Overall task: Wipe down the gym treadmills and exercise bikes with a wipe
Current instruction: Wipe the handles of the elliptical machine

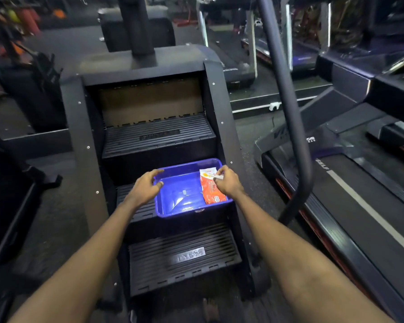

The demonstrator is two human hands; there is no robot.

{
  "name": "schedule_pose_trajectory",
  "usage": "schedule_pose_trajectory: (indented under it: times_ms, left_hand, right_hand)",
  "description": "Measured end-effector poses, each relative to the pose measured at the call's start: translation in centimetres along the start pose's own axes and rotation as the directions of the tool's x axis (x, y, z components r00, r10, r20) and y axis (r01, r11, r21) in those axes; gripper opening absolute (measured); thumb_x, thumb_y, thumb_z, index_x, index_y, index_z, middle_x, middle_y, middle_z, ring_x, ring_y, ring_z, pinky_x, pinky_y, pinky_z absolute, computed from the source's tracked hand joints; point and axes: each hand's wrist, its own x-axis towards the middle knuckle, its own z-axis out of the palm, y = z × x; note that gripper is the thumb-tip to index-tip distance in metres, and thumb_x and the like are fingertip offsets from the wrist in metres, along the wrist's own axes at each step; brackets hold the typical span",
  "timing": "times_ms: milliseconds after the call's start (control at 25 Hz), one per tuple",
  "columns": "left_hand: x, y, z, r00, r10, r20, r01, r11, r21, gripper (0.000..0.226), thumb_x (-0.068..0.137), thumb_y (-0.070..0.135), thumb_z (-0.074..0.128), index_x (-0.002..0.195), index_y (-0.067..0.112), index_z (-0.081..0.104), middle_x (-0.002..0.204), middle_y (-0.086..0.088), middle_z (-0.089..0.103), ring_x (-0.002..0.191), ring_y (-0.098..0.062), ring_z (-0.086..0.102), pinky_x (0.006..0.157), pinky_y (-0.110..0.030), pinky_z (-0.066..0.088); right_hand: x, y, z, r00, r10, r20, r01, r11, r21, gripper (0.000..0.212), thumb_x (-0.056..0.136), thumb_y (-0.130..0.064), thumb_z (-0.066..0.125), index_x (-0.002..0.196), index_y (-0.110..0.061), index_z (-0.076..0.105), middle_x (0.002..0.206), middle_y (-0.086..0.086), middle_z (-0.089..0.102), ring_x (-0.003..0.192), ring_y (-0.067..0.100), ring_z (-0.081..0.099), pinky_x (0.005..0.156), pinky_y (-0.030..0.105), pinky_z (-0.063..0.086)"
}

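A blue plastic tub (183, 207) sits on the middle step of a black stair-climber machine (159, 136). Inside it, at the right, lies an orange-and-white pack of wipes (211, 194). My right hand (228, 183) is over the pack, and its fingertips pinch a white flap or wipe (217, 176) at the pack's top. My left hand (147, 186) hovers at the tub's left rim with fingers relaxed and spread, holding nothing. A treadmill (359, 206) with a black belt and a white stripe stands to the right.
A curved black handrail (287, 108) of the stair-climber rises between me and the treadmill. More treadmills (250, 54) line the back right. Dark equipment stands at the left on the black rubber floor (56, 217). The lower step (184, 255) lies just below the tub.
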Motion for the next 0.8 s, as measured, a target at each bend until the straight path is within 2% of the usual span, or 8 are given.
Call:
schedule_pose_trajectory:
  times_ms: [120,280,400,480,560,640,720,800]
  left_hand:
    - [-4.9,2.1,-1.5,0.998,0.005,-0.069,-0.005,1.000,0.003,0.047,0.089,0.012,0.062,0.136,0.018,0.056,0.129,-0.006,0.060,0.106,-0.017,0.060,0.095,-0.024,0.042]
    - [-10.6,3.7,-3.2,0.989,0.004,-0.148,0.000,1.000,0.023,0.047,0.092,0.008,0.061,0.138,0.013,0.054,0.135,-0.013,0.057,0.119,-0.026,0.057,0.101,-0.026,0.038]
    - [-14.5,4.9,-4.2,0.978,-0.013,-0.207,0.017,1.000,0.021,0.047,0.093,0.011,0.061,0.140,0.016,0.053,0.137,-0.012,0.056,0.120,-0.027,0.057,0.101,-0.028,0.039]
    - [-17.8,6.1,-4.4,0.969,-0.024,-0.246,0.030,0.999,0.022,0.047,0.094,0.013,0.060,0.140,0.018,0.052,0.137,-0.010,0.056,0.120,-0.025,0.057,0.102,-0.029,0.039]
    - [-21.2,7.3,-4.2,0.957,-0.047,-0.287,0.053,0.999,0.011,0.048,0.094,0.014,0.061,0.140,0.019,0.052,0.137,-0.009,0.055,0.120,-0.024,0.057,0.101,-0.027,0.039]
    - [-24.7,8.6,-3.5,0.946,-0.072,-0.317,0.082,0.996,0.017,0.048,0.093,0.015,0.061,0.140,0.019,0.053,0.136,-0.009,0.056,0.120,-0.024,0.056,0.098,-0.024,0.038]
    - [-27.7,9.5,-3.0,0.937,-0.092,-0.337,0.103,0.995,0.016,0.047,0.093,0.016,0.062,0.139,0.020,0.053,0.135,-0.008,0.057,0.119,-0.024,0.056,0.099,-0.024,0.038]
    - [-30.9,10.4,-3.3,0.920,-0.114,-0.375,0.124,0.992,0.004,0.046,0.092,0.018,0.062,0.137,0.024,0.054,0.134,-0.007,0.058,0.119,-0.025,0.057,0.102,-0.030,0.041]
  right_hand:
    - [-4.2,-1.4,-1.3,0.997,-0.069,-0.017,0.069,0.998,-0.012,0.021,0.089,-0.014,0.059,0.110,-0.010,0.063,0.112,0.015,0.065,0.103,0.030,0.060,0.078,0.030,0.042]
    - [-8.9,-3.0,-3.8,0.979,-0.192,-0.061,0.191,0.981,-0.023,0.028,0.090,-0.006,0.052,0.110,-0.003,0.071,0.109,0.018,0.067,0.112,0.029,0.054,0.088,0.028,0.039]
    - [-11.3,-3.6,-5.9,0.973,-0.218,-0.078,0.219,0.976,-0.003,0.025,0.088,-0.007,0.052,0.098,-0.003,0.075,0.100,0.020,0.069,0.108,0.032,0.057,0.080,0.028,0.040]
    - [-13.3,-3.9,-7.6,0.973,-0.225,-0.051,0.227,0.974,0.023,0.024,0.088,-0.008,0.053,0.096,-0.007,0.075,0.100,0.015,0.072,0.101,0.032,0.062,0.075,0.028,0.042]
    - [-15.7,-4.0,-9.0,0.968,-0.249,-0.001,0.249,0.966,0.065,0.023,0.089,-0.011,0.055,0.102,-0.014,0.074,0.105,0.007,0.073,0.101,0.026,0.064,0.081,0.030,0.049]
    - [-18.3,-3.9,-10.1,0.955,-0.293,0.041,0.288,0.953,0.098,0.023,0.090,-0.012,0.056,0.105,-0.014,0.074,0.106,0.005,0.073,0.101,0.024,0.065,0.085,0.032,0.052]
    - [-20.7,-4.1,-10.6,0.941,-0.330,0.073,0.321,0.941,0.111,0.022,0.093,-0.016,0.055,0.105,-0.010,0.072,0.104,0.008,0.073,0.099,0.025,0.065,0.078,0.027,0.048]
    - [-23.2,-4.9,-11.4,0.921,-0.376,0.102,0.365,0.924,0.109,0.025,0.096,-0.019,0.052,0.104,-0.005,0.070,0.101,0.013,0.071,0.097,0.029,0.064,0.065,0.024,0.038]
